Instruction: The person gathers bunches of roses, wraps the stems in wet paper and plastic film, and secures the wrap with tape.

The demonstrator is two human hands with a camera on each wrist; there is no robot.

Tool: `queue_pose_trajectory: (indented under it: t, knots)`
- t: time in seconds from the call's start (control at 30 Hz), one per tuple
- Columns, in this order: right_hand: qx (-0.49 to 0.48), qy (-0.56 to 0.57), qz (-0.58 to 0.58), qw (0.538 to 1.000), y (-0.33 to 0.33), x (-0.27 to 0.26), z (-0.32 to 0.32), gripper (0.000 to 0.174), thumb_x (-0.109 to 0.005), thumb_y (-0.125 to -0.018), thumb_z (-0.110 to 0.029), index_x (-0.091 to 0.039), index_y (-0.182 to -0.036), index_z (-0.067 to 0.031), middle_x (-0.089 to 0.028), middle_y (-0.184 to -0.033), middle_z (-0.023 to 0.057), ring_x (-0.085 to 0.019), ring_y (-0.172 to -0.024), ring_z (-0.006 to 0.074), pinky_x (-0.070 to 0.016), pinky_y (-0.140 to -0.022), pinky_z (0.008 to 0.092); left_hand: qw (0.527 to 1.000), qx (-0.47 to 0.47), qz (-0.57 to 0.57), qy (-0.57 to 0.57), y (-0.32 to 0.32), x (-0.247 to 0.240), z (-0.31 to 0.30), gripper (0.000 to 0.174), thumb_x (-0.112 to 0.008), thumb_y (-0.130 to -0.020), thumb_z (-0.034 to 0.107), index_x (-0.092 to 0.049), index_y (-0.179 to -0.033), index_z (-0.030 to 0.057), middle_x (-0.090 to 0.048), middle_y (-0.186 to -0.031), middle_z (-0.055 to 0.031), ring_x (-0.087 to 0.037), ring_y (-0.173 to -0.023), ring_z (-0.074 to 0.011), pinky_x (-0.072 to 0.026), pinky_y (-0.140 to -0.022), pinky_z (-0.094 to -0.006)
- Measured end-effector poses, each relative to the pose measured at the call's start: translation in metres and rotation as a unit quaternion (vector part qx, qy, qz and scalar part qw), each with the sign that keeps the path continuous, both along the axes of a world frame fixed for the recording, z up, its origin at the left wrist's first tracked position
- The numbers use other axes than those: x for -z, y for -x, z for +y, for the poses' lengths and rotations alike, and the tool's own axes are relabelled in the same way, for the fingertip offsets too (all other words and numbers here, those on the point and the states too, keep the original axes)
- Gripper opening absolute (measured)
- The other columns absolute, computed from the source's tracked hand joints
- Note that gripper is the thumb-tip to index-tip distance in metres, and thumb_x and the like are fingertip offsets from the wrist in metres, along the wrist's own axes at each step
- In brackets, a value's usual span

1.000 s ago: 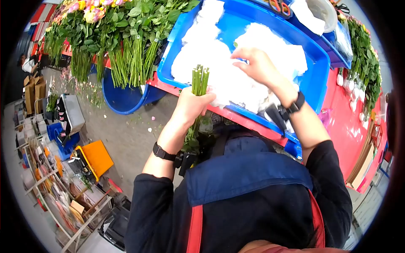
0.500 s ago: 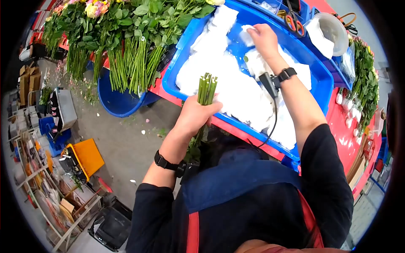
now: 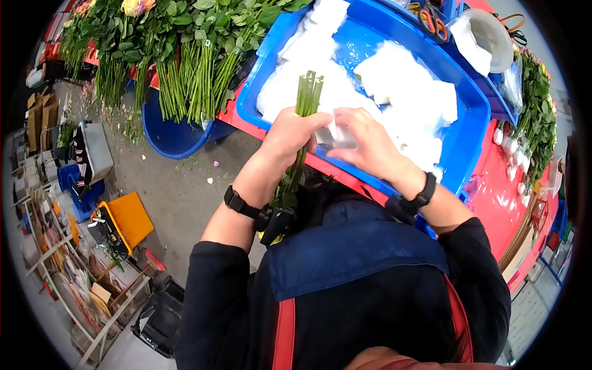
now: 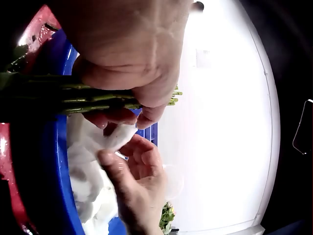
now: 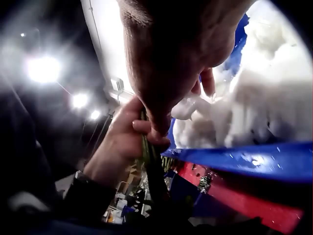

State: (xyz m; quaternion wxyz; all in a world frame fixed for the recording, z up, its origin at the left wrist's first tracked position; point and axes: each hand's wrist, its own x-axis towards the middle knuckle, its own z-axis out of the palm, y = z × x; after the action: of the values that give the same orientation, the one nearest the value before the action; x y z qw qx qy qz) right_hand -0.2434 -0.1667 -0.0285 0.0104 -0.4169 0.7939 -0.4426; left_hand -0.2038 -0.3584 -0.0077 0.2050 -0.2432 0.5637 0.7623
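A bundle of green stems, cut ends up, is gripped by the left hand at the near edge of a blue tray. Leaves hang below that hand. Between the two hands is a wet white piece; in the left wrist view the left fingertips and the right thumb and fingers touch it. The right hand has its fingers bent around the piece's other side. More white wads lie in the tray. In the right wrist view the right hand covers part of the stems.
Leafy flower bunches lie at the upper left, above a blue tub on the floor. Scissors and a white round container are beyond the tray. Wrapped-end flowers lie on the red table at right.
The right hand reached to the tray's far side, picked up a white piece and came back beside the left hand. The left hand still grips the stems, now slightly higher in view.
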Motion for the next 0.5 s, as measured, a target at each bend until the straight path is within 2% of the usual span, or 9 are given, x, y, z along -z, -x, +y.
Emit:
queue_pose_trajectory:
  t: [0.07, 0.1, 0.13, 0.17, 0.2, 0.27, 0.37, 0.43, 0.5]
  knots:
    - [0.049, -0.017, 0.016, 0.999, -0.011, 0.014, 0.006, 0.026, -0.067, -0.086, -0.016, -0.058, -0.107, -0.0027, -0.065, -0.094, 0.0097, -0.063, -0.084, 0.0198, -0.0512, -0.074, 0.0324, 0.999, 0.017, -0.003, 0.045, 0.000, 0.007, 0.009, 0.024, -0.068, -0.079, 0.016, -0.063, -0.093, -0.0025, -0.060, -0.068, -0.0043, -0.050, -0.045, -0.0115, -0.0382, -0.040, -0.0262]
    - [0.100, -0.014, -0.152, 0.983, -0.009, 0.012, 0.011, 0.025, -0.065, -0.087, -0.014, -0.058, -0.107, -0.0028, -0.065, -0.097, 0.0088, -0.063, -0.085, 0.0185, -0.0508, -0.075, 0.0317, 0.997, 0.027, -0.002, 0.068, 0.001, 0.006, 0.013, 0.022, -0.068, -0.080, 0.016, -0.064, -0.091, -0.0020, -0.060, -0.068, -0.0043, -0.049, -0.045, -0.0112, -0.0380, -0.040, -0.0262]
    - [0.147, -0.008, -0.317, 0.937, -0.005, 0.008, 0.019, 0.023, -0.064, -0.087, -0.012, -0.057, -0.108, -0.0029, -0.064, -0.099, 0.0079, -0.063, -0.087, 0.0171, -0.0505, -0.076, 0.0309, 0.996, 0.029, 0.007, 0.082, 0.001, 0.003, 0.015, 0.020, -0.067, -0.081, 0.017, -0.064, -0.089, -0.0010, -0.060, -0.067, -0.0034, -0.049, -0.045, -0.0105, -0.0377, -0.040, -0.0257]
    - [0.190, -0.001, -0.473, 0.860, -0.003, 0.006, 0.027, 0.022, -0.062, -0.088, -0.011, -0.057, -0.108, -0.0030, -0.064, -0.102, 0.0069, -0.062, -0.088, 0.0157, -0.0501, -0.077, 0.0302, 0.995, 0.032, 0.016, 0.095, 0.001, -0.002, 0.017, 0.019, -0.067, -0.083, 0.018, -0.064, -0.087, -0.0001, -0.059, -0.066, -0.0025, -0.049, -0.045, -0.0098, -0.0374, -0.040, -0.0251]
    - [0.193, 0.093, -0.535, 0.817, 0.000, 0.005, 0.034, 0.022, -0.060, -0.089, -0.010, -0.056, -0.110, -0.0030, -0.064, -0.100, 0.0056, -0.061, -0.087, 0.0141, -0.0498, -0.077, 0.0291, 0.993, 0.034, 0.027, 0.108, 0.001, -0.007, 0.018, 0.018, -0.067, -0.084, 0.019, -0.064, -0.086, 0.0009, -0.058, -0.066, -0.0016, -0.049, -0.046, -0.0091, -0.0372, -0.040, -0.0246]
    - [0.188, 0.278, -0.631, 0.699, 0.004, 0.002, 0.050, 0.024, -0.058, -0.089, -0.007, -0.055, -0.112, -0.0029, -0.063, -0.096, 0.0030, -0.060, -0.083, 0.0108, -0.0492, -0.075, 0.0271, 0.984, 0.105, 0.028, 0.143, -0.002, -0.008, 0.019, 0.021, -0.067, -0.086, 0.022, -0.063, -0.081, 0.0026, -0.056, -0.062, -0.0008, -0.047, -0.044, -0.0086, -0.0364, -0.040, -0.0246]
    - [0.212, 0.292, -0.601, 0.713, 0.003, -0.007, 0.066, 0.023, -0.057, -0.089, -0.007, -0.056, -0.112, -0.0028, -0.064, -0.092, 0.0033, -0.059, -0.079, 0.0100, -0.0484, -0.075, 0.0262, 0.969, 0.175, 0.005, 0.174, -0.010, -0.008, 0.027, 0.030, -0.068, -0.088, 0.030, -0.059, -0.073, 0.0051, -0.052, -0.056, 0.0004, -0.045, -0.043, -0.0082, -0.0352, -0.039, -0.0247]
    - [0.212, 0.202, -0.473, 0.831, 0.002, -0.019, 0.075, 0.021, -0.057, -0.089, -0.006, -0.058, -0.110, -0.0016, -0.064, -0.090, 0.0037, -0.060, -0.084, 0.0109, -0.0493, -0.074, 0.0260, 0.961, 0.205, -0.011, 0.187, -0.016, -0.011, 0.036, 0.032, -0.068, -0.088, 0.031, -0.057, -0.072, 0.0053, -0.050, -0.055, 0.0007, -0.045, -0.042, -0.0083, -0.0349, -0.039, -0.0249]
    - [0.203, 0.139, -0.311, 0.918, -0.006, -0.037, 0.076, 0.021, -0.058, -0.089, -0.004, -0.059, -0.109, -0.0015, -0.065, -0.090, 0.0038, -0.061, -0.087, 0.0118, -0.0499, -0.074, 0.0263, 0.957, 0.219, 0.016, 0.190, -0.021, -0.014, 0.046, 0.032, -0.069, -0.087, 0.031, -0.056, -0.072, 0.0057, -0.050, -0.055, 0.0011, -0.045, -0.042, -0.0084, -0.0354, -0.039, -0.0257]
